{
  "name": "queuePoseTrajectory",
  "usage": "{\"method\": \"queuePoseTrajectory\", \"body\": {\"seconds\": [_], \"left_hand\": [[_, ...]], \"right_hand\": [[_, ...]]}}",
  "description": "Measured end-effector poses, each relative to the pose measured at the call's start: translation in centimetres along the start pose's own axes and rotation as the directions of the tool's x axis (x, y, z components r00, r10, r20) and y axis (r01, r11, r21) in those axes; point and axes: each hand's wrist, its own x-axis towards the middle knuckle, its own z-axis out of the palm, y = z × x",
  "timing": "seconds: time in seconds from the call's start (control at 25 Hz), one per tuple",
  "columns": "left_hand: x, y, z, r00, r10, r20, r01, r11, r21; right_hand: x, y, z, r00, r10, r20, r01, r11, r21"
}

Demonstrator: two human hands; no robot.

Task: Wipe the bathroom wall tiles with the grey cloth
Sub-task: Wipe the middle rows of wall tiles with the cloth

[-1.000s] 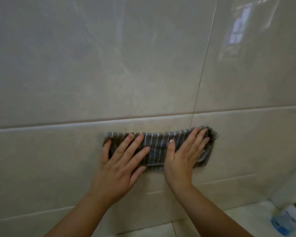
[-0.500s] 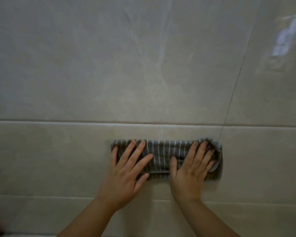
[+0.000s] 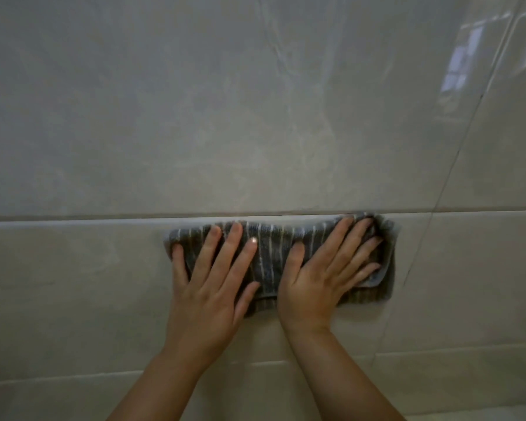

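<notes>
On the far left the glossy beige wall tiles (image 3: pixel 119 117) fill my view, crossed by a pale horizontal grout line (image 3: pixel 73 219), with a fainter lower joint (image 3: pixel 58 380) nearer the bottom. My left forearm comes up from the bottom edge. My left hand (image 3: pixel 213 299) lies flat against the wall with its fingers (image 3: pixel 225 256) straight and spread, gripping nothing, only pressing the left part of the grey cloth (image 3: pixel 271 253) onto the tile. The little finger sits at the cloth's left end, and the thumb lies across its lower edge. The cloth is grey with thin pale stripes running up and down, folded into a long band that lies sideways on the tile just below the horizontal grout line. Its upper right corner reaches up to that line. A narrow strip of it shows between my two thumbs, which are close but not touching. My right hand (image 3: pixel 313 287) is just beside the left, also flat and open, with the thumb pointing up and the fingers (image 3: pixel 340 241) fanned toward the upper right. They press on the cloth's bunched right end, where a paler fold peeks out under the little finger. Just past that end a slanted vertical joint (image 3: pixel 456 162) runs up the wall. High on the right, a bright window reflection (image 3: pixel 462 65) shines on the tile.
</notes>
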Motion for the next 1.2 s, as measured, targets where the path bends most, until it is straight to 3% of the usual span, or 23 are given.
{"method": "queuePoseTrajectory", "body": {"seconds": [0.12, 0.28, 0.44, 0.6, 0.72, 0.92, 1.2], "left_hand": [[-2.4, 0.5, 1.1, 0.999, 0.030, 0.035, -0.031, 0.999, 0.027], [-0.4, -0.1, -0.1, 1.000, 0.015, -0.024, -0.015, 1.000, -0.007], [0.5, -3.0, -1.0, 0.990, -0.091, -0.112, 0.087, 0.996, -0.036], [-2.9, -1.9, 0.7, 0.996, -0.053, -0.069, 0.050, 0.998, -0.037], [-3.9, -0.3, 1.4, 0.999, -0.021, -0.048, 0.018, 0.998, -0.061], [1.0, -0.4, -1.0, 0.982, -0.090, -0.166, 0.055, 0.978, -0.199], [0.0, 1.8, -0.2, 0.978, -0.175, -0.112, 0.163, 0.981, -0.107]], "right_hand": [[-2.0, 2.0, 0.4, 0.999, -0.033, 0.033, 0.034, 0.999, -0.012], [0.5, -0.5, -0.1, 0.996, 0.086, -0.034, -0.084, 0.995, 0.059], [0.4, -4.4, 0.7, 0.987, -0.160, -0.031, 0.160, 0.987, -0.008], [-4.0, -0.5, 1.5, 0.935, -0.352, 0.040, 0.354, 0.932, -0.074], [-3.8, 3.0, 0.7, 0.963, -0.268, 0.029, 0.269, 0.958, -0.095], [1.1, -1.1, 0.0, 0.996, -0.016, -0.086, 0.019, 0.999, 0.042], [1.2, 0.1, -0.5, 0.991, -0.075, -0.107, 0.075, 0.997, 0.002]]}}
